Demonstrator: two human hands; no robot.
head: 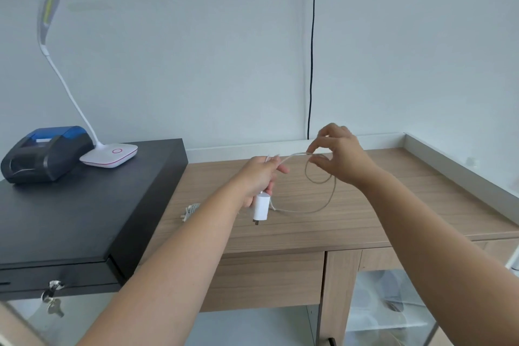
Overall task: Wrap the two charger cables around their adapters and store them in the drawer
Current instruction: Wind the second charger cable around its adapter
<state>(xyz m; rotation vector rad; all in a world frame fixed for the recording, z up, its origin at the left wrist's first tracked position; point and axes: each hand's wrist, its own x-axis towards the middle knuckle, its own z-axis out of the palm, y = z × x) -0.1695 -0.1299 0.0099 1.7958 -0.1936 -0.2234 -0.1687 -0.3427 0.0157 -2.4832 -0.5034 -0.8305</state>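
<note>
My left hand (258, 177) grips a white charger adapter (261, 207) above the wooden desk top, prongs pointing down. Its thin pale cable (320, 182) runs from my left hand up to my right hand (339, 157), which pinches it between thumb and fingers, then hangs in a loose loop back to the adapter. A second adapter (190, 211) with cable wound round it lies on the desk just left of my left forearm. The wooden drawer front (269, 281) below the desk edge is closed.
A black cash drawer (70, 222) with keys (53, 298) in its lock sits at the left, carrying a black and blue printer (45, 154) and a white desk lamp (109, 156). A black wire (311, 64) hangs down the wall. A raised grey rim (460, 171) bounds the desk's right side.
</note>
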